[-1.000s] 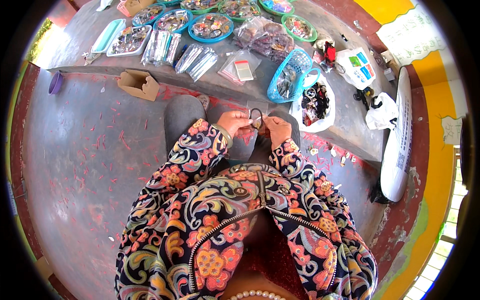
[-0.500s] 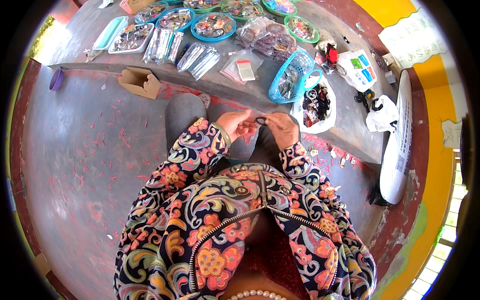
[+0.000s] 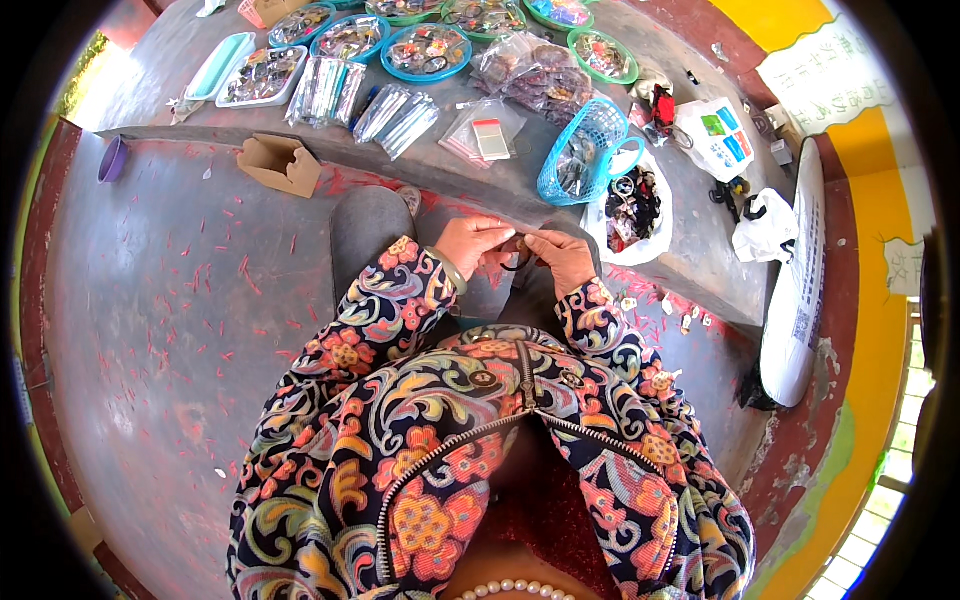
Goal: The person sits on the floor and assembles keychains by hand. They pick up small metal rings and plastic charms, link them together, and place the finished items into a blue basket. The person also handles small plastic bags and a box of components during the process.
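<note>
In front of my knees both hands meet at the fingertips. They pinch a small black loop [image 3: 511, 267], which looks like a hair tie; its kind is not certain. My left hand [image 3: 470, 245] is closed on its left side, thumb and fingers drawn together. Opposite, my right hand [image 3: 564, 257] grips with thumb and forefinger. Part of the loop hangs below the fingertips, and the rest is hidden by them. Close to my right hand stands a white plastic bag [image 3: 657, 240] full of dark loops and small trinkets.
On the raised ledge are a blue basket [image 3: 556, 180], clear plastic sleeves [image 3: 513, 115] with a small scale [image 3: 490, 139], bundled packets [image 3: 397, 120], and trays such as a blue one [image 3: 428, 76]. An open cardboard box [image 3: 280, 167] sits at the ledge's foot. Small pale pieces [image 3: 686, 322] lie to my right.
My hands have drawn closer together at the fingertips. The black loop, held out between them before, now hangs lower and is partly covered by fingers.
</note>
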A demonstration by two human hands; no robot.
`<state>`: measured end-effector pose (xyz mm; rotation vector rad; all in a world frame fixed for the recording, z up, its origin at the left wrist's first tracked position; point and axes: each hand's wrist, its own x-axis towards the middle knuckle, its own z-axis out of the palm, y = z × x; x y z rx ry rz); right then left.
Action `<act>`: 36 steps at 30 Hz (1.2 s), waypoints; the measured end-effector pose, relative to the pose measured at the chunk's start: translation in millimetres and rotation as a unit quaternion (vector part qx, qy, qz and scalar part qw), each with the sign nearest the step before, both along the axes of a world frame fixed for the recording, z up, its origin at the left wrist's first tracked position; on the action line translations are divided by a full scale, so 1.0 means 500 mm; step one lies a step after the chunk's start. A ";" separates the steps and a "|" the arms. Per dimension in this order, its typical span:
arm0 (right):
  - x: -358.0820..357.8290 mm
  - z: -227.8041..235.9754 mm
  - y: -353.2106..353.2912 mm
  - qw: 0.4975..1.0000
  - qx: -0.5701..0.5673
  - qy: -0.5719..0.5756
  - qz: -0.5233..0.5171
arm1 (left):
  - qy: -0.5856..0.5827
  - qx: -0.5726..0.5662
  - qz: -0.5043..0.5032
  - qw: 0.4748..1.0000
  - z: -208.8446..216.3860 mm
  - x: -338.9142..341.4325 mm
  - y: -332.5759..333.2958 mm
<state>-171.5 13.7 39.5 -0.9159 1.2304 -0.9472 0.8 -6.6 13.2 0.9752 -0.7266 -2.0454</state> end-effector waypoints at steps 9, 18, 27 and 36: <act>0.007 -0.015 0.001 0.993 0.011 -0.075 -0.090 | 0.030 0.027 0.024 0.999 0.006 -0.004 0.001; 0.012 -0.035 -0.004 0.996 -0.066 0.009 -0.058 | 0.025 0.022 -0.009 0.999 0.003 0.001 0.000; 0.018 -0.037 -0.008 0.997 -0.029 -0.059 -0.040 | -0.053 -0.031 -0.010 0.998 -0.003 0.000 -0.002; 0.000 -0.036 -0.014 0.986 -0.007 -0.070 -0.149 | -0.059 -0.037 -0.081 0.994 0.020 0.002 0.000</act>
